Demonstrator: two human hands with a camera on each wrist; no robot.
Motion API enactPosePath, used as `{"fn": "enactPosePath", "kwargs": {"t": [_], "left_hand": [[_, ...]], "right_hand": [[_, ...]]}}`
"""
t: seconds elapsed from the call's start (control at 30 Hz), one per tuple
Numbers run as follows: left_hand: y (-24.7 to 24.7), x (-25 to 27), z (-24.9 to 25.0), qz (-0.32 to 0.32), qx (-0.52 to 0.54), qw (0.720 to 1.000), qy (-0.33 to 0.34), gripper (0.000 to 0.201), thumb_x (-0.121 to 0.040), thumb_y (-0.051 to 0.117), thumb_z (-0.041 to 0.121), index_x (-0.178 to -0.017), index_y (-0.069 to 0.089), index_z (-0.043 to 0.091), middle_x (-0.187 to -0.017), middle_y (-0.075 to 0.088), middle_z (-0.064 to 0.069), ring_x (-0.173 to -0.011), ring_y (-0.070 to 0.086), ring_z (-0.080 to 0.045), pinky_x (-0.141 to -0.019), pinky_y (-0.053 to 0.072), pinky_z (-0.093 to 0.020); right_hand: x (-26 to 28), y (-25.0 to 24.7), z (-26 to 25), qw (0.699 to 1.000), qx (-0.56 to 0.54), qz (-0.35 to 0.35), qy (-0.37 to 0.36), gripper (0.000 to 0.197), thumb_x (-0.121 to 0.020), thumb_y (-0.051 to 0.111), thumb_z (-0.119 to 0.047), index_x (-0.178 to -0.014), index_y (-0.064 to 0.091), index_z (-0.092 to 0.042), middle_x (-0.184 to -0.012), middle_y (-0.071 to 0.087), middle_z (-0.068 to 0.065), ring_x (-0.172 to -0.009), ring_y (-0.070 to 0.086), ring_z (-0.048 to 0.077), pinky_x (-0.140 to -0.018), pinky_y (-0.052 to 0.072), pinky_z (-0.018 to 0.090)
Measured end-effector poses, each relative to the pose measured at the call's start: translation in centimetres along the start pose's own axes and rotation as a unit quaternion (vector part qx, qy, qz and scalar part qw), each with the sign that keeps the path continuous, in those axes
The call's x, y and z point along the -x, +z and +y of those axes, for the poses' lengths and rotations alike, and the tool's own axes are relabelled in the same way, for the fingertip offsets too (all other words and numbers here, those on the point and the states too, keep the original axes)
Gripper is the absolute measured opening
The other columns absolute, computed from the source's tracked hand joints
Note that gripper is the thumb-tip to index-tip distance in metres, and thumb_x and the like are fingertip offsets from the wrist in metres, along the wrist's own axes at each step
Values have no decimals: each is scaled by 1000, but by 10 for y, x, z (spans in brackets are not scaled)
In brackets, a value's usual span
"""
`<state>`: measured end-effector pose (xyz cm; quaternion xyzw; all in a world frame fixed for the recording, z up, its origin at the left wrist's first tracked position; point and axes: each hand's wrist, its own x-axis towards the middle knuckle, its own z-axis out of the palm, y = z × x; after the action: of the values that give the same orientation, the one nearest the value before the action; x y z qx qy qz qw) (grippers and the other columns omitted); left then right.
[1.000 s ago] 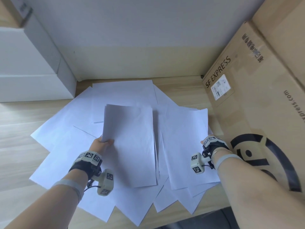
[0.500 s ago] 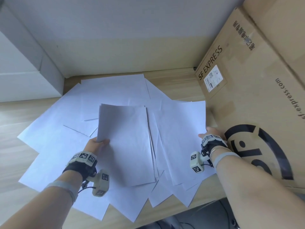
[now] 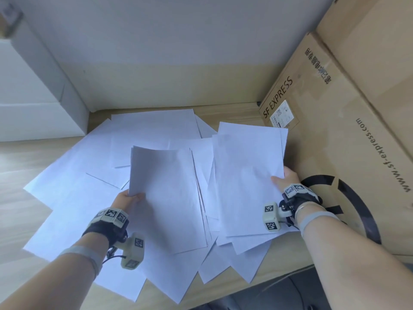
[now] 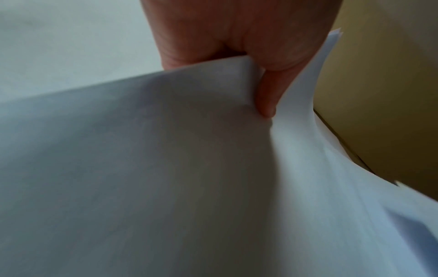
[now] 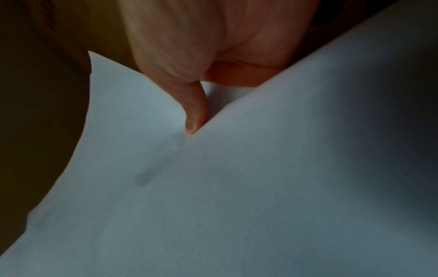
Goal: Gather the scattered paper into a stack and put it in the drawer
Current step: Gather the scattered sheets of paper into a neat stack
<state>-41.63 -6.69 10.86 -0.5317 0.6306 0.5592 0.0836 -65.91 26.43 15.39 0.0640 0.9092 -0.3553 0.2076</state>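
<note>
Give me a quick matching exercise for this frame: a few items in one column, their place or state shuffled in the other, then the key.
Items:
1. left hand
2. right hand
3. SF Express box
4. white box

States:
A. standing on the desk's right side
B. pinching the middle sheaf by its left edge
C. at the desk's far left
D. pinching sheets near the brown box

Pairs: 1-B, 2-D, 3-A, 4-C

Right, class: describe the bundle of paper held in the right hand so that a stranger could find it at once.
Start at the big SF Express cardboard box on the desk's right side. Just left of its printed face, the right hand pinches a few white sheets by their right edge. Unlike the loose sheets lying flat, this bundle is raised.
</note>
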Motion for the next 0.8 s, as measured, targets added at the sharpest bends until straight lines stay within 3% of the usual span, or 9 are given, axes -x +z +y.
{"fn": "enactPosePath", "kwargs": {"t": [0.1, 0.2, 0.27, 0.33, 0.43, 0.6, 0.67, 0.73, 0.8], "left_hand": [[-1, 3, 0, -5, -1, 1000, -5, 10, -87, 57, 11, -95, 59, 5, -90, 60, -19, -63, 52, -22, -72, 41, -30], [-2, 3, 0, -12, -11, 1000, -8, 8, -88, 55, 11, -93, 59, 5, -87, 60, -18, -61, 52, -21, -60, 39, -25], [-3, 4, 0, -16, -11, 1000, -12, 7, -88, 55, 11, -84, 59, 7, -81, 59, -16, -61, 52, -21, -57, 38, -23], [-3, 3, -1, -17, -8, 1000, -18, 11, -87, 55, 11, -77, 58, 10, -75, 58, -14, -62, 53, -22, -59, 40, -25], [-5, 4, -3, -27, 9, 999, -22, 6, -86, 54, 11, -86, 59, 7, -75, 59, -14, -65, 54, -25, -62, 42, -27], [-7, 3, -6, -27, 28, 999, -25, 15, -83, 58, 12, -95, 63, 5, -86, 63, -19, -79, 60, -31, -77, 47, -36], [-7, 4, -5, -25, 28, 999, -24, 5, -83, 57, 10, -83, 62, 9, -82, 62, -17, -75, 59, -29, -76, 46, -34], [-8, 2, -6, -24, 25, 999, -22, 14, -84, 57, 9, -72, 58, 14, -73, 60, -13, -67, 56, -26, -70, 46, -30], [-8, 2, -6, -23, 26, 999, -18, 18, -85, 56, 8, -69, 55, 17, -68, 58, -8, -61, 53, -21, -62, 43, -26]], "right_hand": [[0, 10, -8, 1000, -23, -7, 7, 37, -85, 54, -2, -122, 58, -3, -119, 64, 17, -91, 55, 21, -83, 46, 32], [0, 31, -14, 999, -23, -13, 28, 35, -86, 54, -5, -120, 58, -5, -111, 64, 9, -90, 54, 21, -79, 45, 30], [2, 47, -20, 999, -25, -17, 29, 35, -87, 53, -1, -122, 57, 1, -116, 63, 16, -91, 52, 20, -78, 39, 27], [5, 62, -25, 999, -13, -41, 24, 38, -88, 54, 0, -126, 53, 4, -126, 59, 20, -100, 56, 24, -82, 41, 28], [13, 81, -33, 993, 30, -104, 35, 42, -91, 54, -6, -132, 47, 1, -134, 54, 17, -119, 54, 31, -96, 42, 32], [17, 96, -38, 987, 121, -105, 24, 53, -86, 62, -25, -134, 48, -8, -136, 54, 10, -122, 53, 30, -101, 45, 36], [16, 91, -41, 987, 139, -79, 23, 43, -85, 61, -20, -126, 55, -6, -127, 60, 12, -115, 58, 30, -95, 48, 34], [14, 83, -41, 988, 143, -50, 15, 31, -85, 58, -15, -114, 61, -5, -116, 66, 14, -96, 61, 29, -83, 48, 31], [12, 76, -38, 989, 143, -33, 17, 29, -83, 57, -14, -111, 62, -5, -113, 67, 15, -84, 56, 25, -82, 50, 33]]}}
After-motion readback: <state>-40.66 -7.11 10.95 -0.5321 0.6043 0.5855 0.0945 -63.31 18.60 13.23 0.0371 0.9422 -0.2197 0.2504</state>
